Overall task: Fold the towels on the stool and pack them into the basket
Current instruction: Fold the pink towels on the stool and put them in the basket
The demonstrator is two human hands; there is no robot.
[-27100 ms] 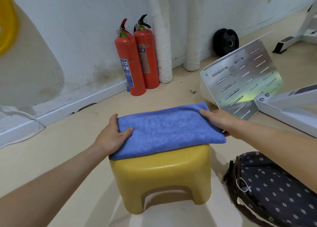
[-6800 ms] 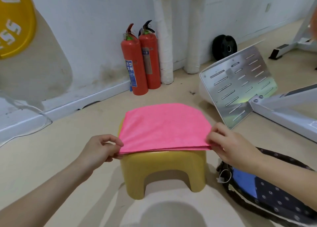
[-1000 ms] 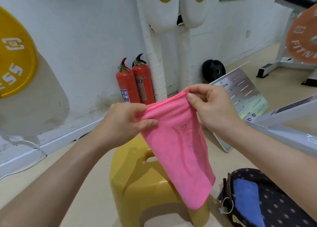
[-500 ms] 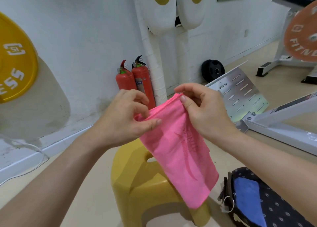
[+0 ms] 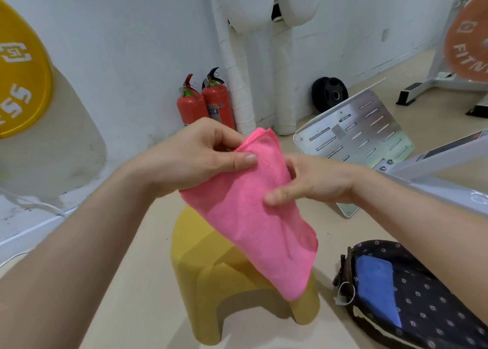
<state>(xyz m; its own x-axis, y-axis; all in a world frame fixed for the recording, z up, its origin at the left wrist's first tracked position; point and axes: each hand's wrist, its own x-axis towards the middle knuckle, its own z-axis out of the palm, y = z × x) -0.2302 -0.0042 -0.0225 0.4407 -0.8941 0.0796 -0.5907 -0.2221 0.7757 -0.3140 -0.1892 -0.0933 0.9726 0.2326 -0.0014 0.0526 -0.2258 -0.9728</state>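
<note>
Folded pink microfibre towel [image 5: 253, 224] hangs above yellow plastic stool [image 5: 211, 269]. Left hand [image 5: 195, 158] pinches top corner; right hand [image 5: 314, 179] pinches right edge, thumb in front. Light, limp, prob. unfolds easily, so grip stacked edges. Dark dotted fabric basket [image 5: 435, 309] near right.

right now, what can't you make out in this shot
All head view.
- Stool seat: its right part hidden behind the pink towel.
- Basket: cut off by the bottom edge and covered by the right forearm; only a blue towel shows inside.
- Right hand fingertips: behind the pink towel.
- Orange plate: blurred, lettering cut off by the right edge.
</note>
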